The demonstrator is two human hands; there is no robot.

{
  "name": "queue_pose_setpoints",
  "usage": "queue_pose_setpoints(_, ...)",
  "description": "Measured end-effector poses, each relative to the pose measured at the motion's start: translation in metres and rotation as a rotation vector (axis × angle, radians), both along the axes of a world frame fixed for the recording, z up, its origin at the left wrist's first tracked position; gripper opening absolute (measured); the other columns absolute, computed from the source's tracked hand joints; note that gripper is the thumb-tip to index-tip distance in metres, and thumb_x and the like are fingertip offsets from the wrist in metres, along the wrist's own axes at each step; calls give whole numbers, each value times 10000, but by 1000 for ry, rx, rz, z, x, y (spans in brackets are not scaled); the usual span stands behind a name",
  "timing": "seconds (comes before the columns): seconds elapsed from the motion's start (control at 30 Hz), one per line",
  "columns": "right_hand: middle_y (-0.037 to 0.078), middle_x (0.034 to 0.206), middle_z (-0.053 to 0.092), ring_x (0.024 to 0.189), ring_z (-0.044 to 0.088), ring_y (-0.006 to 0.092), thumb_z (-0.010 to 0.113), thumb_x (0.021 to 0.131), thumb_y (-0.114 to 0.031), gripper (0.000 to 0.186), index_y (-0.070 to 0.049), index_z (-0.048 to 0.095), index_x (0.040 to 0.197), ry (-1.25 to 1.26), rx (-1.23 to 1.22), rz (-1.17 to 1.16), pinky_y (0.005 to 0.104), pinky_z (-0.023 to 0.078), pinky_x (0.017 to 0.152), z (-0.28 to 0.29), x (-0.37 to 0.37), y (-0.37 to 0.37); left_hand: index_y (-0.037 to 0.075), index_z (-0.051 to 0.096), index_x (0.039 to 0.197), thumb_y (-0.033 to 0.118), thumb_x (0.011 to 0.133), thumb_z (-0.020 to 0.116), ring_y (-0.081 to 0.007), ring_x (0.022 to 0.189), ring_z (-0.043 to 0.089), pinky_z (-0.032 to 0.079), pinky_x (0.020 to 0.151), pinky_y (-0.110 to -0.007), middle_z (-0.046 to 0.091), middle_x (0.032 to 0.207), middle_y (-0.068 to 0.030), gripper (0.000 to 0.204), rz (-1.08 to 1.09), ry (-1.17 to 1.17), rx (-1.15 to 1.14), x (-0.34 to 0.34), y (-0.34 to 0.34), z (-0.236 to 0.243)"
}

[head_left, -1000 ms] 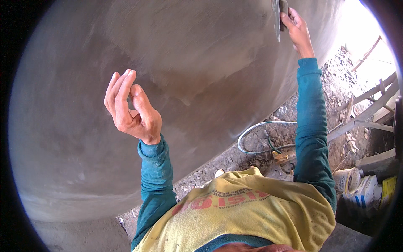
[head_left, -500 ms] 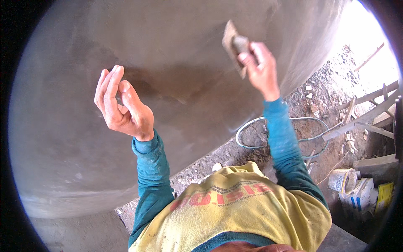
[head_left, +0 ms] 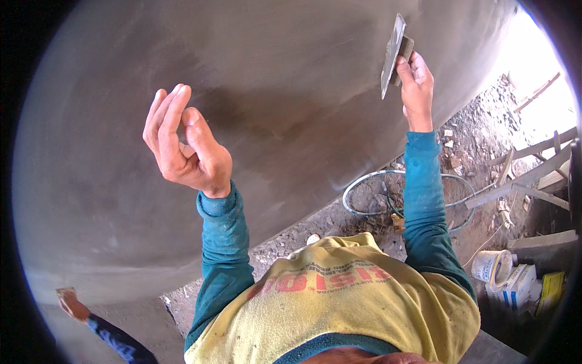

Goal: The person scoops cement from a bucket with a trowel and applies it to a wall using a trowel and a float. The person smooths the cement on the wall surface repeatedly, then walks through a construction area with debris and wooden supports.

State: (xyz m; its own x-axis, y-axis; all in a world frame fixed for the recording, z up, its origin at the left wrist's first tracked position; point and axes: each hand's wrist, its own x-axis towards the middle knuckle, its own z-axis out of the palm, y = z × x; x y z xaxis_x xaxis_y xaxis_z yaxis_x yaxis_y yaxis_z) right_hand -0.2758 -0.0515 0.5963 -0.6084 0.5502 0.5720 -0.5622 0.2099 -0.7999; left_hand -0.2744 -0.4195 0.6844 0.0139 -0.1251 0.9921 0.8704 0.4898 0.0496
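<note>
My left hand is raised in front of the smooth grey curved plastered wall, left of centre, fingers loosely bent and slightly apart with nothing in them; I cannot tell whether it touches the wall. My right hand is closed on the handle of a flat metal trowel, held blade upright against or just in front of the wall at upper right. Both my forearms are in teal sleeves, over my yellow shirt.
A co-worker's hand holds a small flat tool at the wall's lower left. Right of the wall's base are rubble ground, a looped hose, wooden planks, a white bucket, bags and a yellow package.
My right hand with the trowel swept down-left, then moved back up and rightward. My left hand shifted only slightly. A co-worker's arm has appeared at lower left.
</note>
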Motion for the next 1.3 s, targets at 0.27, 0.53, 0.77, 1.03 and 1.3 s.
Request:
queue_pose_setpoints(0.27, 164, 1157, 700, 1043, 662, 248, 712, 996, -275, 435, 64, 630, 1255, -29, 172, -61, 367, 508, 898, 0, 15, -105, 21, 790, 1090, 6, 876, 573, -297, 1257, 625, 565, 982, -359, 770, 1116, -116, 306, 26, 23, -1, -5, -25, -4)
queue_pose_setpoints(0.53, 98, 1015, 703, 928, 653, 279, 780, 780, -65, 349, -43, 698, 1118, 62, 598, 71, 373, 415, 830, -14, 57, -255, -12, 751, 1135, 39, 938, 538, -309, 1256, 633, 555, 1003, -375, 753, 1148, -142, 294, -21, 56, 23, 11, -39, 8)
queue_pose_setpoints(0.77, 49, 1140, 700, 1013, 619, 193, 749, 896, -215, 340, -115, 705, 1218, 108, 955, -78, 370, 403, 805, 4, 68, -173, -6, 751, 1144, 31, 947, 526, -304, 1262, 636, 570, 1002, -360, 744, 1159, -147, 301, -69, 25, 84, 20, -63, 2)
queue_pose_setpoints(1.03, -16, 1127, 680, 1040, 612, 175, 712, 827, -60, 427, -163, 703, 1241, 310, 1411, -436, 371, 400, 920, 48, 34, -82, 6, 766, 1108, -3, 912, 563, -291, 1265, 632, 579, 966, -346, 748, 1155, -142, 282, -40, -44, 79, 27, -38, 0)
queue_pose_setpoints(1.3, -28, 1150, 694, 1047, 634, 177, 717, 801, -46, 451, -159, 707, 1238, 418, 1399, -442, 377, 401, 933, 66, 4, -73, 7, 773, 1102, -30, 880, 561, -288, 1262, 625, 575, 965, -352, 756, 1144, -132, 309, 8, -33, 20, 27, -20, -5)
